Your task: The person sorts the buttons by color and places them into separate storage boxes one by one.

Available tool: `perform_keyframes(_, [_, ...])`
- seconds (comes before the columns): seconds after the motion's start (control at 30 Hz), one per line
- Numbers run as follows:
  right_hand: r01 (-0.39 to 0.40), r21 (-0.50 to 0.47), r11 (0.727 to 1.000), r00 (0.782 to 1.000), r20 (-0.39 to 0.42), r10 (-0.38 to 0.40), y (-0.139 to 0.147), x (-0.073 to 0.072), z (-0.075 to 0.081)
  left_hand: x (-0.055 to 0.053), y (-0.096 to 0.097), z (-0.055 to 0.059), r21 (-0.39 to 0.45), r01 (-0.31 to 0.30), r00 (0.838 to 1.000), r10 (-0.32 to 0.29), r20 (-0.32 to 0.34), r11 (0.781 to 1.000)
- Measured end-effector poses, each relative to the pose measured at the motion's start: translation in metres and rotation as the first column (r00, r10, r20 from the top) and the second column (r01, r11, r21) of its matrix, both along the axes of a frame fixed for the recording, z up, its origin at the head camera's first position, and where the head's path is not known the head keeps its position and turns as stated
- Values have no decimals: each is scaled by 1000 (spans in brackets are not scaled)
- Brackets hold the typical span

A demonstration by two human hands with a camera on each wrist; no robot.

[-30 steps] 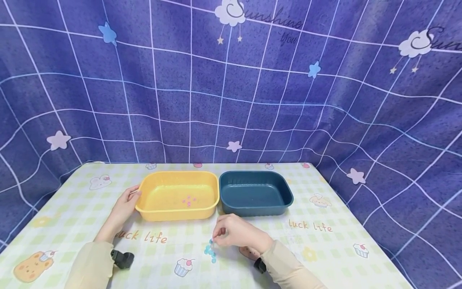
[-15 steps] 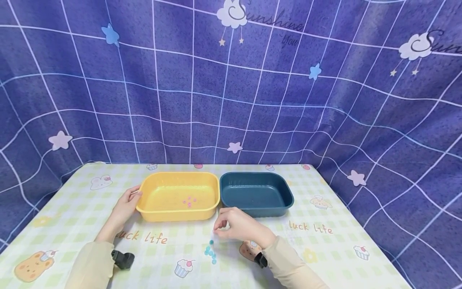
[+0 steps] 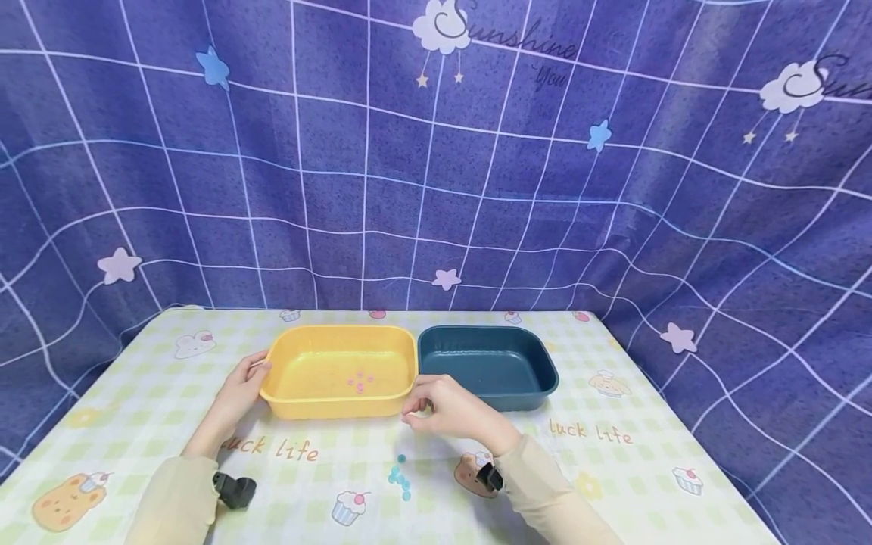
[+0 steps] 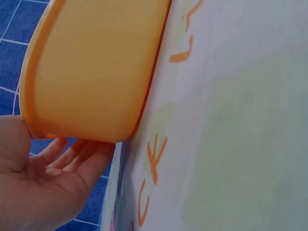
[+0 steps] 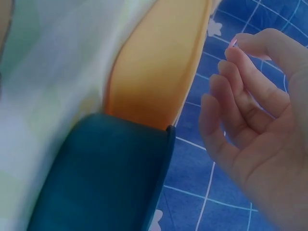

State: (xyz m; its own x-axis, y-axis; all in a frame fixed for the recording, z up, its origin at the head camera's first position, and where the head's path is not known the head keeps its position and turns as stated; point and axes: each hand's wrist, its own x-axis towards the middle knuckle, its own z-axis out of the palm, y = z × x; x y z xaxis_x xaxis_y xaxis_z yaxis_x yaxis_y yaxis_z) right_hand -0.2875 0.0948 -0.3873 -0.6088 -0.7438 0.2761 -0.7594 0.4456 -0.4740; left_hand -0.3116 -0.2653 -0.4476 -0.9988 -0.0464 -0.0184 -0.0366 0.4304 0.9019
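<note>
At the left end of a yellow plastic bin [image 3: 337,409], my left hand [image 3: 238,390] holds the bin, its thumb at the rim and its fingers along the outer end wall, as the left wrist view shows. My right hand [image 3: 446,409] is raised in front of the spot where the two bins meet. Between thumb and index finger it pinches a tiny pink bead [image 5: 234,42], seen in the right wrist view; the other fingers are loosely bent. Several pink beads [image 3: 360,387] lie inside the yellow bin. Several light-blue beads [image 3: 397,475] lie on the tablecloth below the right hand.
A dark teal bin [image 3: 504,401] stands right beside the yellow one, its inside partly hidden by the right hand. Under both bins is a checked, printed tablecloth [image 3: 272,499]. A blue grid-patterned curtain [image 3: 327,151] hangs behind and to the right of the table.
My right hand has risen from the blue beads toward the front edges of the bins, with the pink bead pinched. The left hand stays at the yellow bin.
</note>
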Motion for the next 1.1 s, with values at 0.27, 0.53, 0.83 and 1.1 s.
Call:
perform_keyframes(0.27, [-11,-32,999,999,-32,10,-1,-7,5,0,1,0,6,1,1000,-1,-9,1000])
perform_keyframes(0.53, [-4,-42,999,999,-54,1,-7,-16,13,0,0,0,0,5,1000,-5,-28,1000])
perform_keyframes(0.83, [29,-24,999,998,-50,-30,-14,-27,16,1,0,0,10,8,999,-7,-42,1000])
perform_keyframes(1.1, [41,-33,999,996,-74,-44,-23,-35,21,1,-1,0,-3,-1,1000,1,-29,1000])
